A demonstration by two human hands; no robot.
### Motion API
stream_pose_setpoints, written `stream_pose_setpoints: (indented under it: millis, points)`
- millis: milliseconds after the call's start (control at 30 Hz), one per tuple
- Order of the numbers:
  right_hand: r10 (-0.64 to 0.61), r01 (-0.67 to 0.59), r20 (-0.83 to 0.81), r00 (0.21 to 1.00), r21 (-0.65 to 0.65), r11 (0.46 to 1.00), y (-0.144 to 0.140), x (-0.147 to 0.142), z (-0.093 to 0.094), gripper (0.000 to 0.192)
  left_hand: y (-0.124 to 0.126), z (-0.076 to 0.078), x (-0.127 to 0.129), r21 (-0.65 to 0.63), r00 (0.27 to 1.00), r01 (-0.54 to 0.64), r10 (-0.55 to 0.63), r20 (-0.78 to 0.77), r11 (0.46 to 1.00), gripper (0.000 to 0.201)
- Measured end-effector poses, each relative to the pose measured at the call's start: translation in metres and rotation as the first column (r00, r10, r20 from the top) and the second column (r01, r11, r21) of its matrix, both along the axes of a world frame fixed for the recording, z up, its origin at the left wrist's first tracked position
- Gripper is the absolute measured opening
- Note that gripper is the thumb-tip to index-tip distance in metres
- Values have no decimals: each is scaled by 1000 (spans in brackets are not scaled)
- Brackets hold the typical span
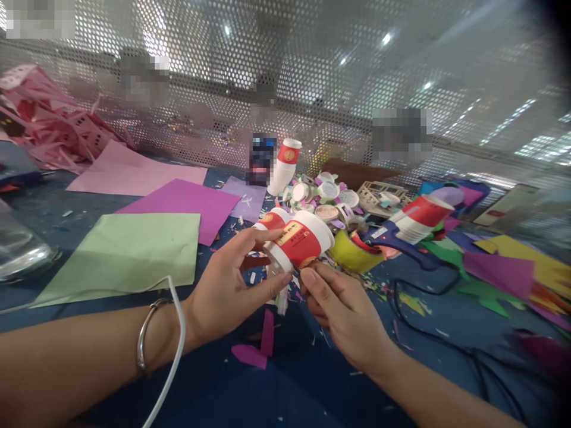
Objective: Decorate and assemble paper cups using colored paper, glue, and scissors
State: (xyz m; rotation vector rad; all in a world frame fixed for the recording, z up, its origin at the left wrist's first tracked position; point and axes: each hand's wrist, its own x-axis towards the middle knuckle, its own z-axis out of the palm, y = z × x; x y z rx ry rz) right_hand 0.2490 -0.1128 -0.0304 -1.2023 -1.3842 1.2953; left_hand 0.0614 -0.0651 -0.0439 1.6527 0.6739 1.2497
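Red-and-white paper cup (298, 239) sits tipped on its side above the blue table (285, 380), rim pointing up-right, held between both hands at frame centre. Left hand (227, 285) wraps it from the left: fingers curl over the top and under the base, thumb along the lower edge, so it's closed on the cup. Right hand (341, 306) comes in from below-right, thumb and forefinger pinched together at the cup's bottom rim; can't tell whether they're nipping the rim or a small scrap there. A second red cup (270, 220) lies just behind the held one, touching or nearly so. Silver bangle (146, 336) on the left wrist, white cable (172, 351) crossing over that forearm. Just right of the grip: a yellow tape roll (354, 252), then a blue glue gun (401, 238) with another cup (422, 217) resting on it. Behind the grip, a pile of cut cup rings (325, 199) and a standing cup stack (283, 166). Left of the grip: green paper sheet (120, 252), purple sheet (187, 205), pink sheet (134, 172). Paper scraps (256, 351) lie below the hands.
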Motion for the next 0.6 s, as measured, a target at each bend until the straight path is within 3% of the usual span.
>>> stream_pose_setpoints:
  millis: [200,367,500,600]
  points:
    - [-21,21,18,1000,13,1000,2,1,1,42,1,7,4,-270,974,169,-119,192,948,40]
    - [-14,13,32,999,18,1000,2,1,-2,42,3,9,3,-292,975,131,-70,209,948,30]
    - [-17,16,30,999,11,1000,2,0,-4,41,4,8,3,-290,977,133,-77,196,948,34]
    - [-26,26,18,1000,-9,1000,2,1,-3,44,8,7,2,-327,979,58,11,206,943,37]
